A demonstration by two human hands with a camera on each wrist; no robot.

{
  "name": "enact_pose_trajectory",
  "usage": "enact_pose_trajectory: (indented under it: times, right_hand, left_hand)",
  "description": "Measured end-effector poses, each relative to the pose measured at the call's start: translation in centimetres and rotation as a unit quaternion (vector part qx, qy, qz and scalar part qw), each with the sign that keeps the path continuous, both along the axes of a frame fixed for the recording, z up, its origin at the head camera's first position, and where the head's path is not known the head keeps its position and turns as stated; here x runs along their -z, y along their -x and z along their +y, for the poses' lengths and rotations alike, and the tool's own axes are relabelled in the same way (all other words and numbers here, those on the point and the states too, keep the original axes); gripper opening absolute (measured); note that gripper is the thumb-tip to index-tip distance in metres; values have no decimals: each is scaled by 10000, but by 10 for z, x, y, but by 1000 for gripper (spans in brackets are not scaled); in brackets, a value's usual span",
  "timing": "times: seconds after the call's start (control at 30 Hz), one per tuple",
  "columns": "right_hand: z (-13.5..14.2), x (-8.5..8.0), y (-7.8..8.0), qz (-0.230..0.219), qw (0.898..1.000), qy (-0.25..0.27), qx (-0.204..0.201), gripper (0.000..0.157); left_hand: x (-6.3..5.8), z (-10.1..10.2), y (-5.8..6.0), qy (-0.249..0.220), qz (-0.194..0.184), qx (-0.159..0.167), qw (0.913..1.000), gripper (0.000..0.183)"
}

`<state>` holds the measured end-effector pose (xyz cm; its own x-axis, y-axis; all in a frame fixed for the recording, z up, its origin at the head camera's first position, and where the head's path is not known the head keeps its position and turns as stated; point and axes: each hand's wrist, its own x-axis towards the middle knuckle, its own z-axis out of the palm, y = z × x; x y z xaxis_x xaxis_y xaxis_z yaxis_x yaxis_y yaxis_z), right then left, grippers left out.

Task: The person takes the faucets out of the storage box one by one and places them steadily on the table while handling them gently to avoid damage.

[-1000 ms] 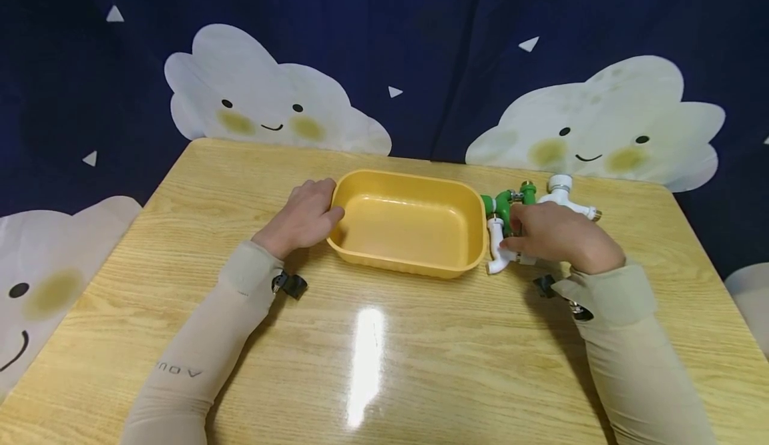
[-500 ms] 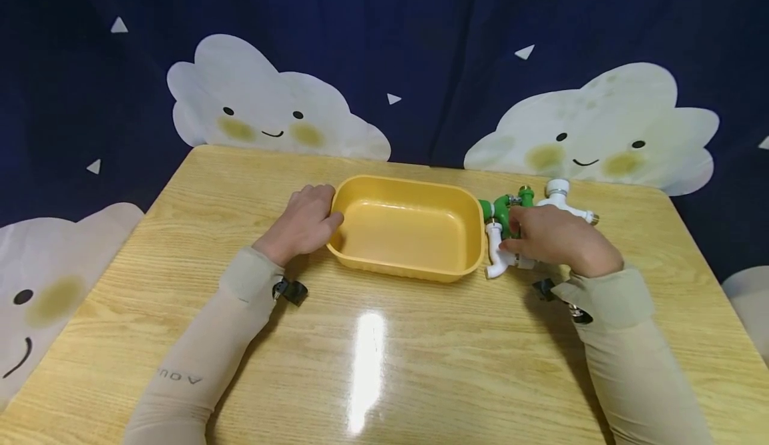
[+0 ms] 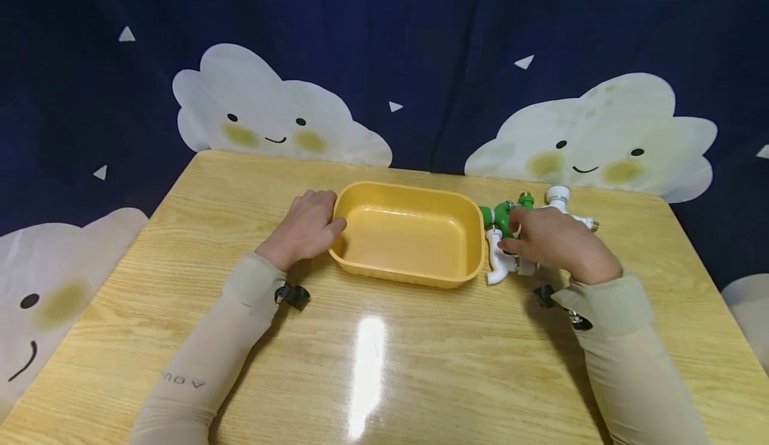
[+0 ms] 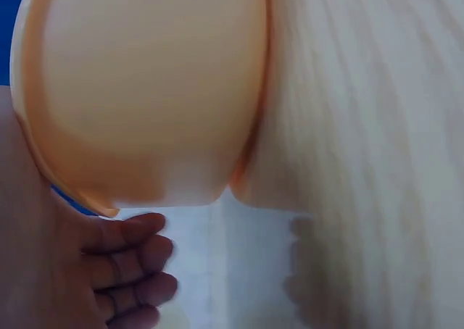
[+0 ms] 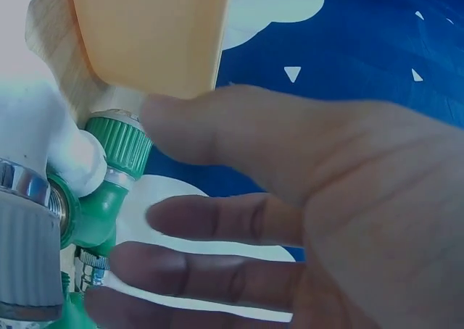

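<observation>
A yellow plastic tub stands on the table. My left hand holds its left rim, thumb over the inside and fingers on the outside. In the left wrist view those fingers lie beside the tub's end wall; the thumb is hidden. To the right of the tub lie green taps and white taps, bunched together. My right hand hovers over them and partly hides them. In the right wrist view its thumb and fingers stand apart, near a green tap, with nothing between.
Another white tap lies behind the right hand, towards the table's back edge. A dark blue curtain with printed clouds hangs behind the wooden table. Bare tabletop shows in front of the tub.
The head view has tilted up slightly, so everything sits a little lower in it. Both hands, the tub and the taps keep their places relative to one another.
</observation>
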<state>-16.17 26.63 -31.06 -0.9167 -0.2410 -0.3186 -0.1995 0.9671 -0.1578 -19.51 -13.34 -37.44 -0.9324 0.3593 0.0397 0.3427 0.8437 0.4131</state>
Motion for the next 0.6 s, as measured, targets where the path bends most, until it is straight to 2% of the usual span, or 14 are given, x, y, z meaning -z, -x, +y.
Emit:
enact_pose_trajectory:
  times: [0.07, 0.3, 0.4, 0.6]
  right_hand:
    - [0, 0, 0, 64, 9999, 68, 54, 37]
    - [-1, -1, 2, 803, 9964, 241, 93, 39]
    - [-2, -2, 2, 926, 9951, 314, 146, 39]
    - [-1, -5, -1, 1371, 9888, 511, 301, 31]
  left_hand:
    - [0, 0, -1, 45, -38, -19, 10000, 28]
    - [-3, -6, -3, 17, -139, -158, 9998, 68]
    - [-5, -12, -1, -104, -87, -258, 9996, 72]
    - [-9, -23, 6, -163, 300, -560, 9978, 75]
